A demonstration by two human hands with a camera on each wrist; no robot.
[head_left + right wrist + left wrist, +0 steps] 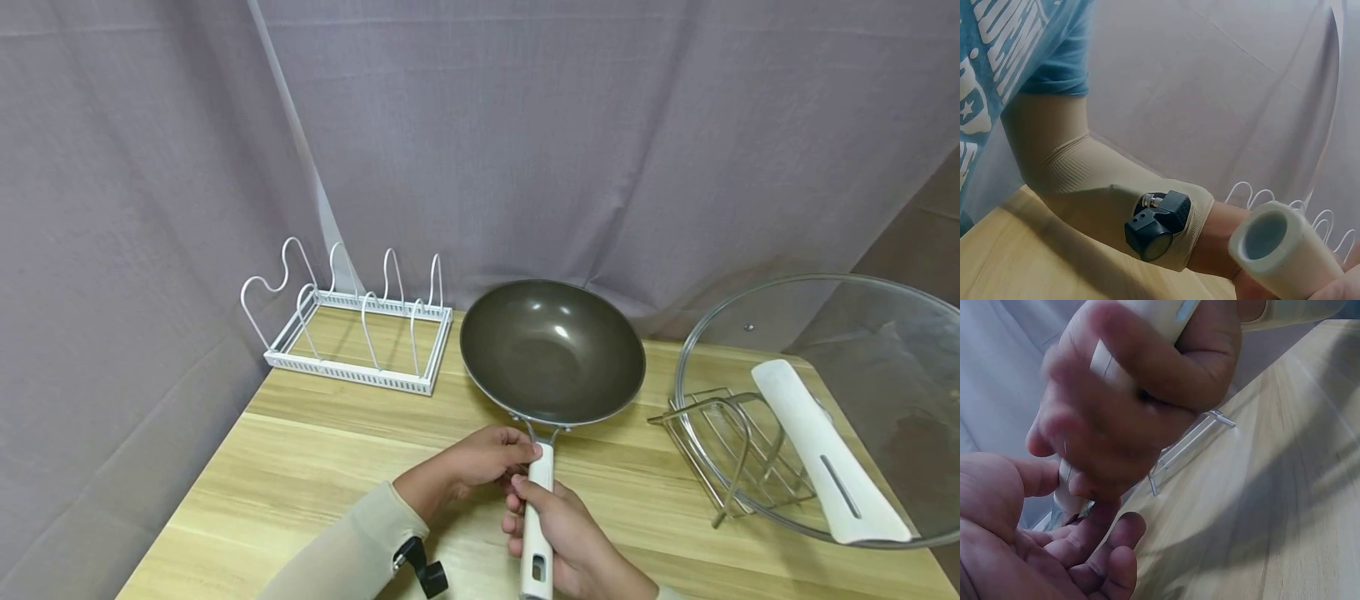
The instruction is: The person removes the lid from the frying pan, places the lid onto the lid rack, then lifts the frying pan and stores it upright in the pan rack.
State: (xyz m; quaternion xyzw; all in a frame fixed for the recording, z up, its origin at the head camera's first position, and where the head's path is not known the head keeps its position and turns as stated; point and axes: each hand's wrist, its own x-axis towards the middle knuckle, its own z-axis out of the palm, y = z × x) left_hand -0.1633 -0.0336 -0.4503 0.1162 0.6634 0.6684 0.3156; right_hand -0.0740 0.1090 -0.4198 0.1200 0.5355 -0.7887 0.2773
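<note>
A dark wok (555, 354) with a long white handle (537, 533) faces me in the middle of the head view, its open side tilted up toward me. My right hand (566, 533) grips the handle along its middle, thumb over the top and fingers curled underneath. Close to the pan end, my left hand (486, 458) pinches the handle, its thumb on the side and fingers below. The left wrist view has the right hand (1135, 394) blurred around the handle, above the left hand (1054, 537). In the right wrist view the handle's hollow end (1266, 236) points at the camera.
A white wire rack (348, 379) with upright loops stands at the table's back left. At the right, a metal stand (720, 492) holds a large glass lid (907, 400) with a white handle (828, 458). Grey cloth (465, 150) hangs behind the wooden table (300, 467).
</note>
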